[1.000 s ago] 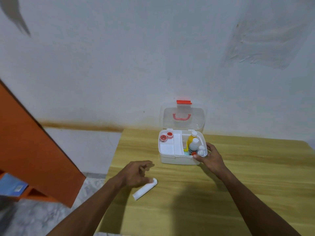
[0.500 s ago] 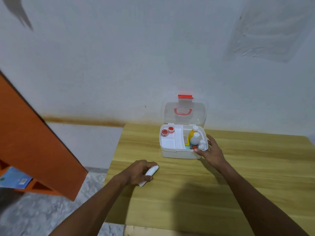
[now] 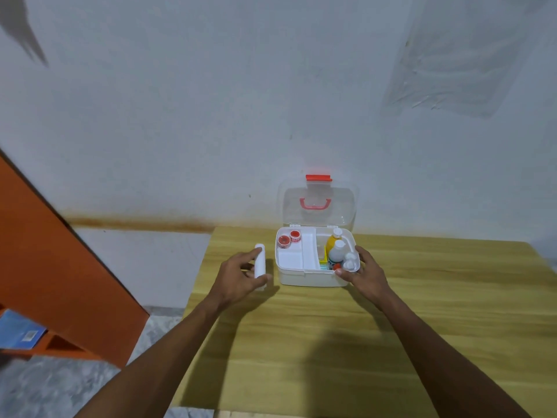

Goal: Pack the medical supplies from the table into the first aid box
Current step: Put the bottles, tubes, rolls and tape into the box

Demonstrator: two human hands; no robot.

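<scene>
The white first aid box (image 3: 301, 277) stands open near the table's back edge, its clear lid (image 3: 319, 206) with a red handle upright. Inside on the left lie two red tape rolls (image 3: 287, 239) on a white tray. A yellow bottle (image 3: 332, 240), a white bottle (image 3: 337, 251) and smaller white bottles (image 3: 350, 260) stand in the right compartment. My left hand (image 3: 238, 277) holds a white tube (image 3: 259, 262) upright in the air, just left of the box. My right hand (image 3: 366, 274) grips the box's front right corner.
The wooden table (image 3: 361, 342) fills the lower right; its left edge runs near my left forearm. An orange panel (image 3: 54, 260) leans at the left over a grey floor. A blue book (image 3: 19, 331) lies on an orange shelf below it. A white wall rises behind.
My left hand closed on the white tube lying on the table, lifted it and carried it up to the box's left side. My right hand stayed on the box.
</scene>
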